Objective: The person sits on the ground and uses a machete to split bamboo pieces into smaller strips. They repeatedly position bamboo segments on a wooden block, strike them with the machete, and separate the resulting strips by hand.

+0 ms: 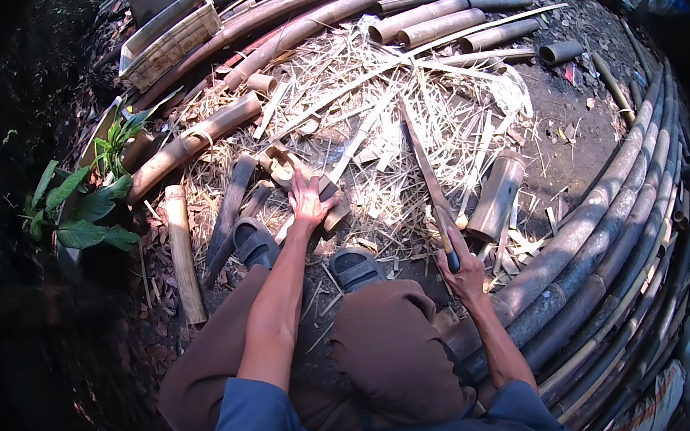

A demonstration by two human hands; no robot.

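Observation:
My left hand [308, 199] lies on a short piece of cut wood or bamboo [333, 213] on the ground, fingers spread and thumb out to the right. Just beyond its fingertips is a pale, hollowed bamboo piece [276, 164]. My right hand [465, 273] is closed round the dark handle of a long, narrow-bladed tool [419, 152]; whether it is a saw or a machete I cannot tell. The blade points away from me, over the shavings. A short bamboo section [499, 192] lies right of the blade.
Pale bamboo shavings [364, 64] cover the ground ahead. Long bamboo poles [608, 190] curve along the right, with more poles [292, 13] at the back. Cut bamboo lengths [196, 138] and a leafy plant [83, 212] are at the left. A plastic crate [171, 45] stands far left.

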